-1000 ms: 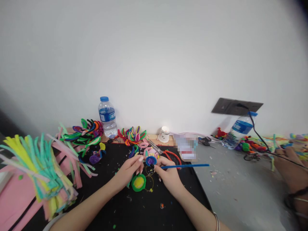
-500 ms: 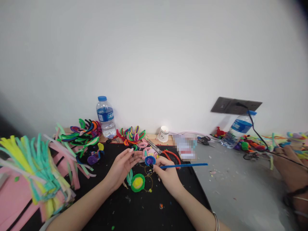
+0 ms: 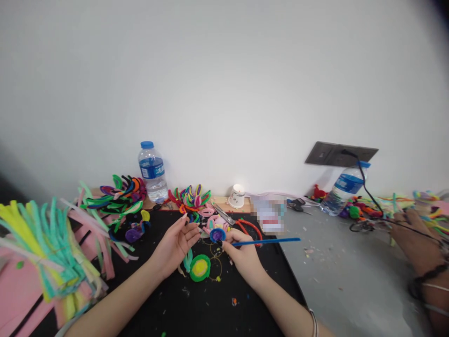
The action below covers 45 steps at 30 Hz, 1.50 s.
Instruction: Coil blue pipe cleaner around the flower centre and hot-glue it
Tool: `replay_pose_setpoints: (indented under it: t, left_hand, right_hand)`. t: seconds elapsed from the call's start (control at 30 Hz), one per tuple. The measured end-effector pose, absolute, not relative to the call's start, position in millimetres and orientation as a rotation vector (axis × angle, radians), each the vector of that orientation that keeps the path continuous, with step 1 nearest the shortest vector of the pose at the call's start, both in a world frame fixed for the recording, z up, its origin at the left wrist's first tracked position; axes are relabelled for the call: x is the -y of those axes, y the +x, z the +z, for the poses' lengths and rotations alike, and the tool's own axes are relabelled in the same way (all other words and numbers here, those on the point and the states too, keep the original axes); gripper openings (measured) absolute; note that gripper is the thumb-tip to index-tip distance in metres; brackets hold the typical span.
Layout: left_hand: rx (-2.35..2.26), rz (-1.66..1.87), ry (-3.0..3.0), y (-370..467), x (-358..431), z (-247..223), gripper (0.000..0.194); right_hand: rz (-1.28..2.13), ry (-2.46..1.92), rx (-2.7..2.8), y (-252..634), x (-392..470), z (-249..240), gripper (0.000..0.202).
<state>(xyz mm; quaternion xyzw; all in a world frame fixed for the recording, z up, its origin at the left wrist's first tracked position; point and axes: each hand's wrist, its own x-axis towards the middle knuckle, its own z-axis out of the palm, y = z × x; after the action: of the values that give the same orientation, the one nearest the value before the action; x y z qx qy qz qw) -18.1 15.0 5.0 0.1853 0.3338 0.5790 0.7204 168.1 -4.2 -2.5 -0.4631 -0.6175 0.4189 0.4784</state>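
Observation:
My right hand pinches a purple and blue pipe-cleaner coil, a small round disc whose long straight blue tail sticks out to the right. My left hand is held palm up beside it, fingers apart and nothing in them. Below and between the hands lies a round green and yellow pipe-cleaner disc on the black mat. Scissors and red pipe cleaners lie just beyond my right hand, with pink loops partly hidden behind the coil.
Bundled pastel pipe cleaners fill the left side. Along the wall stand a water bottle, a paper cup and a tilted bottle. A black cable hangs from the socket. Another person's hand is at the far right.
My left hand has turned more palm up and its fingers have drawn slightly away from the coil. My right hand keeps its pinch. The view has shifted slightly.

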Motion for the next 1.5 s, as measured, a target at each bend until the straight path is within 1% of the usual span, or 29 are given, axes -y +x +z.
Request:
replay_pose_setpoints:
  t: [0.2,0.37,0.43,0.5,0.6,0.67,0.73,0.93,1.03,1.17,1.3,1.43,1.5]
  left_hand:
    - [-0.671,1.236,0.51,-19,-12,8,0.016]
    - [-0.749,1.217,0.669,-19,-13,3,0.027]
    - [-0.908,1.222,0.903,-18,-14,2,0.027]
    - [-1.1,1.199,1.257,-17,-12,3,0.024]
    - [-1.211,1.102,1.632,-15,-7,6,0.022]
    - [-1.23,1.081,1.74,-15,-5,7,0.024]
    - [-1.232,1.118,1.708,-14,-5,6,0.026]
    - [-1.048,1.232,1.124,-15,-11,-1,0.028]
    - [-1.018,1.247,0.993,-15,-12,0,0.028]
    - [-1.012,1.254,0.944,-15,-11,2,0.026]
    - [-1.056,1.26,0.952,-14,-11,1,0.029]
    - [-1.146,1.258,1.041,-15,-12,-2,0.022]
    - [-1.16,1.263,1.107,-16,-12,-2,0.024]
  right_hand:
    - [1.056,-1.107,1.5,167,5,-1,0.014]
    - [1.018,-1.097,1.487,168,5,-1,0.013]
    - [1.01,-1.109,1.474,168,5,-2,0.013]
    - [1.023,-1.13,1.456,168,4,-2,0.013]
    - [1.036,-1.149,1.441,170,3,-3,0.012]
    - [1.031,-1.15,1.436,170,2,-4,0.011]
    - [1.025,-1.15,1.434,170,2,-4,0.013]
    - [1.028,-1.16,1.444,171,3,-6,0.011]
    - [1.023,-1.159,1.442,171,3,-5,0.011]
    - [1.017,-1.144,1.441,170,3,-2,0.014]
    - [1.014,-1.131,1.435,171,2,-4,0.014]
    - [1.011,-1.136,1.434,171,2,-5,0.013]
    - [1.003,-1.138,1.431,171,3,-4,0.014]
